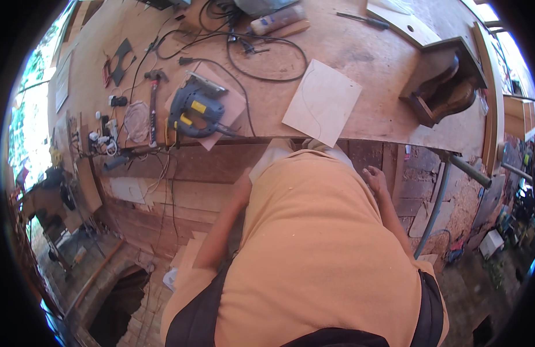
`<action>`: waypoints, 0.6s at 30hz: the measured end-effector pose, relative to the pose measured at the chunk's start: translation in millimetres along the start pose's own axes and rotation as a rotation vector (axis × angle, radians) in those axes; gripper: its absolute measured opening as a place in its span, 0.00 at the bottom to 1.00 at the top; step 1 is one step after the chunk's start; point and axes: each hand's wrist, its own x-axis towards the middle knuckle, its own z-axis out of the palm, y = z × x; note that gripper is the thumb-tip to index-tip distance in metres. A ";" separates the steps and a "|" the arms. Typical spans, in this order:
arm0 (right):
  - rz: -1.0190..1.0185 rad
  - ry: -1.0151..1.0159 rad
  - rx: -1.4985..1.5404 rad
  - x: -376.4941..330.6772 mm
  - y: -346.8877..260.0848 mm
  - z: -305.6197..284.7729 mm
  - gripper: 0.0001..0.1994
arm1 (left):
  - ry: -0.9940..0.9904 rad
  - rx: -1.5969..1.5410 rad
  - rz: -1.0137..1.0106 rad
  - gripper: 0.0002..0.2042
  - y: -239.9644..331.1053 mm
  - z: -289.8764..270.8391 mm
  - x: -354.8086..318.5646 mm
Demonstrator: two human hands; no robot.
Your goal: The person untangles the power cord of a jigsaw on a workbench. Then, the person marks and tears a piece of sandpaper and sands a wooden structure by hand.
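Observation:
My right hand (375,178) hangs beside my right thigh, below the bench edge, with fingers loosely bent and apart and nothing visible in them. At my left hip, my left hand (244,178) is mostly hidden by my orange shirt, so its fingers do not show. Neither hand touches the workbench (371,52). Nearest in front of me lies a pale square board (331,95) with a curved pencil line. To its left a blue-grey jigsaw (192,110) rests on its side on a thin pinkish board (235,104).
A hammer (154,107) lies left of the jigsaw. A dark wooden bracket shelf (444,81) stands at the right. Black cables (305,55) loop across the back, near a cylindrical bottle (276,22). A screwdriver (366,20) lies at the back. A metal clamp bar (470,170) juts out at the right.

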 end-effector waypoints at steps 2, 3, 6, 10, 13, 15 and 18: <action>0.007 -0.020 -0.010 1.6 3.1 0.2 0.24 | 0.024 0.029 0.145 0.17 13.6 -3.5 2.6; 0.015 -0.028 0.000 2.7 4.4 0.8 0.24 | 0.023 0.036 0.097 0.17 17.5 -5.3 5.5; 0.044 -0.037 0.036 5.4 7.3 2.7 0.25 | -0.037 0.166 0.071 0.15 19.4 -3.6 8.2; 0.052 -0.007 0.046 6.2 8.0 4.7 0.26 | 0.002 0.116 0.194 0.10 11.2 1.5 2.7; 0.046 -0.008 0.054 6.2 8.5 5.4 0.26 | 0.056 0.035 0.165 0.11 8.8 6.3 0.8; 0.036 -0.017 0.036 6.7 9.1 5.8 0.26 | 0.095 -0.027 0.099 0.11 7.7 8.1 -1.2; 0.044 -0.033 0.041 7.5 9.5 6.0 0.26 | 0.111 -0.035 0.110 0.12 2.9 7.3 -8.3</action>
